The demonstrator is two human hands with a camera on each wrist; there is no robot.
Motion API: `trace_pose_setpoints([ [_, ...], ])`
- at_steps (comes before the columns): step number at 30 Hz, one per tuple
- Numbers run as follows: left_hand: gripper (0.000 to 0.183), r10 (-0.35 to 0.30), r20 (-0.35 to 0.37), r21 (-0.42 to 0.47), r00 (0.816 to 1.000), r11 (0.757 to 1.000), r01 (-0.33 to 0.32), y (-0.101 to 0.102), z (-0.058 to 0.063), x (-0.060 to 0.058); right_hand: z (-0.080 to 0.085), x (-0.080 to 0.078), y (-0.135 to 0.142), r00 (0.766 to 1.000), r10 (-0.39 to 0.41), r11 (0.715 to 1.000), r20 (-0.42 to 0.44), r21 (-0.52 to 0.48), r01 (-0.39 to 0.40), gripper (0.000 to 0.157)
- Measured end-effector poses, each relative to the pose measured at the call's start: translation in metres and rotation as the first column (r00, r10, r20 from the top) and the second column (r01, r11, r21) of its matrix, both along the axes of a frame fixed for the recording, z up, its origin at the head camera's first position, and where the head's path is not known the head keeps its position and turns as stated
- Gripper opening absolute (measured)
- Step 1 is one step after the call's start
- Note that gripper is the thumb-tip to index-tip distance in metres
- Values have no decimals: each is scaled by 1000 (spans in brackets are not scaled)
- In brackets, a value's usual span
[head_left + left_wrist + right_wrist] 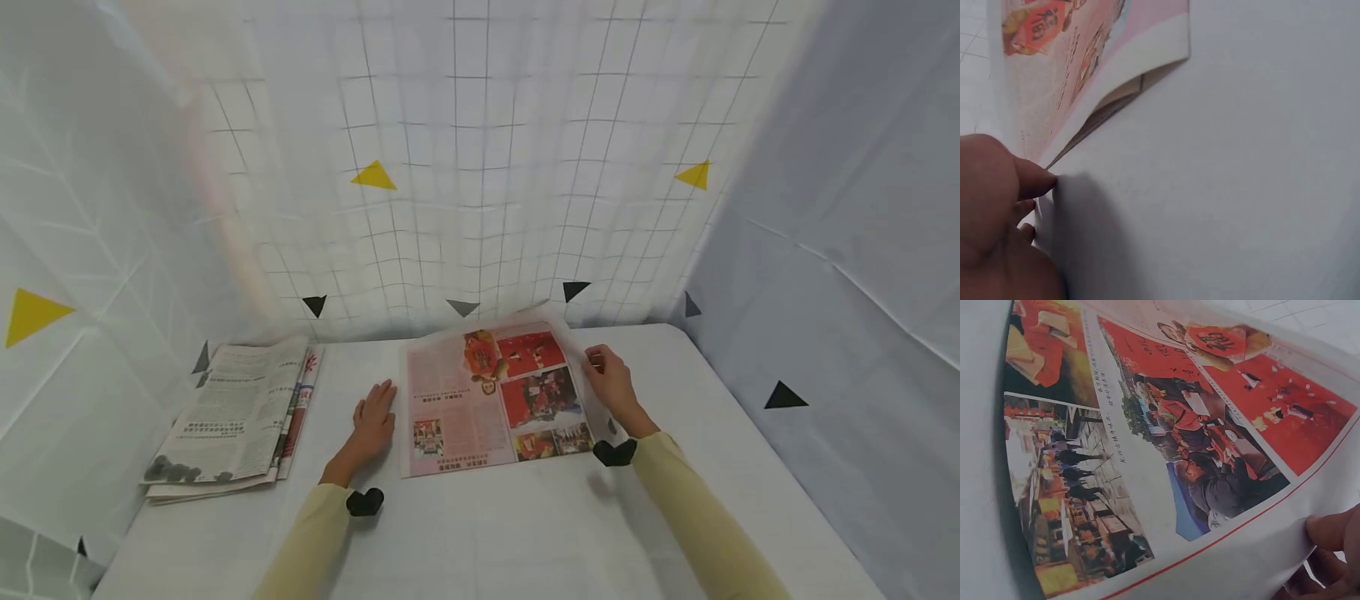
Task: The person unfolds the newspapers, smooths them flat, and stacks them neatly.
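A folded newspaper sheet (pixel 457 408) with red pictures lies on the white table, its far edge lifted and slightly curved. My right hand (pixel 611 383) pinches its right edge; in the right wrist view the thumb (pixel 1332 530) is on the printed side, with curled fingers behind the margin. Beside the left edge, my left hand (pixel 372 422) rests on the table with its fingers loosely extended. From the left wrist, the thumb (pixel 1038 178) overlaps a corner of the newspaper (pixel 1141 44), whose folded layers gape a little along the near edge.
A stack of folded newspapers (pixel 232 417) lies at the table's left side. White sheeting with a grid pattern (pixel 480 167) hangs behind the table (pixel 480 533), and more sheeting (pixel 840 250) closes off the right side.
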State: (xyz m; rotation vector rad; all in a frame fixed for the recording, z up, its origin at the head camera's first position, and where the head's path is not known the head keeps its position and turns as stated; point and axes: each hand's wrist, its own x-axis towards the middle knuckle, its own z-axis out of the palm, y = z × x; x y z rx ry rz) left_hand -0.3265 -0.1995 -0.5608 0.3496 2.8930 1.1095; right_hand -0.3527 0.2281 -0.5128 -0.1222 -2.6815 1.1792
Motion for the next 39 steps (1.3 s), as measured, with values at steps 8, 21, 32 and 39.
trace_pose_setpoints([
  [8, 52, -10, -23, 47, 1000, 999, 11, -4, 1, -1, 8, 1, 2, 1000, 12, 991, -9, -134, -13, 32],
  [21, 49, 56, 45, 166, 997, 984, -62, -8, 0, -7, 8, 5, 5, 998, 44, 960, -34, -275, -52, 31],
  [32, 48, 106, 115, 290, 988, 947, -136, -12, 9, -12, 10, 4, 16, 993, 106, 926, -53, -359, -118, 35],
  [39, 58, 114, 130, 380, 985, 912, -155, -7, 16, -15, 14, 4, 20, 991, 120, 913, -67, -384, -136, 39],
])
